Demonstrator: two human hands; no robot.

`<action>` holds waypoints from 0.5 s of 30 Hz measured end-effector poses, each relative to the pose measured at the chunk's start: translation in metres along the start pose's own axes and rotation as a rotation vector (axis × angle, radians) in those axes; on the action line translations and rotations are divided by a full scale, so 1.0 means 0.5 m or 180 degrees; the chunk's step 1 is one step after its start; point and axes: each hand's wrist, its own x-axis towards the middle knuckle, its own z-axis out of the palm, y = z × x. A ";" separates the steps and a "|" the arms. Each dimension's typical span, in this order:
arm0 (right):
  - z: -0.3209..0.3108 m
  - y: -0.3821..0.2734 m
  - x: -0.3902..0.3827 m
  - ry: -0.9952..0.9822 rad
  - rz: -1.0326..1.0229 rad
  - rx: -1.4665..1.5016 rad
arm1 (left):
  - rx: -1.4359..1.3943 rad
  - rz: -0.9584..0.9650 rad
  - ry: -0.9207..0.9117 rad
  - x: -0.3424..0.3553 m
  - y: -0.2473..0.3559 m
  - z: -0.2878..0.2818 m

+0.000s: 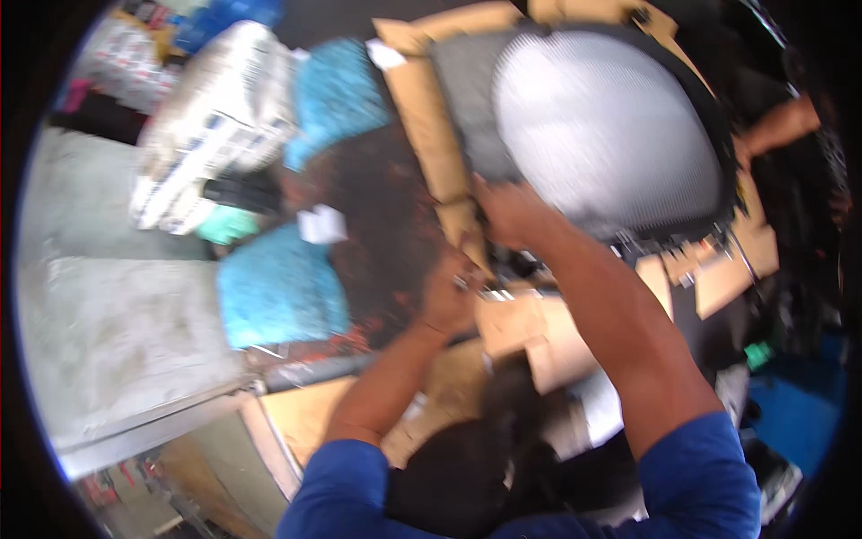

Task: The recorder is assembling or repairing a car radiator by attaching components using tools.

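My left hand (454,278) is at the left edge of a cardboard-bordered assembly (409,94), near its lower corner. Higher up, my right hand (507,211) reaches onto the corner of a dark grey panel (462,94) inside the border. Both hands are blurred, so I cannot make out what their fingers grip. An oval pale grey mesh piece (602,126) in a black rim lies on the grey panel. Black fittings and cardboard flaps (539,328) line the near side.
Left are blue pads (274,283), a dark stained plate (377,225), white printed packages (206,117) and grey metal surfaces (135,332). A co-worker's hand (759,135) is at the assembly's right edge. A blue surface (795,413) is lower right.
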 end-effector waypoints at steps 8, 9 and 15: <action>0.012 -0.001 -0.033 -0.0067 0.0123 -0.0084 | 0.0063 0.0703 -0.0230 0.078 -0.022 0.017; 0.014 -0.004 -0.027 -0.0186 0.0136 -0.0099 | -0.0030 0.0557 -0.0535 0.081 -0.023 0.006; 0.008 -0.001 -0.046 -0.0051 0.0091 -0.0059 | 0.0147 0.0754 0.0047 0.073 -0.034 0.044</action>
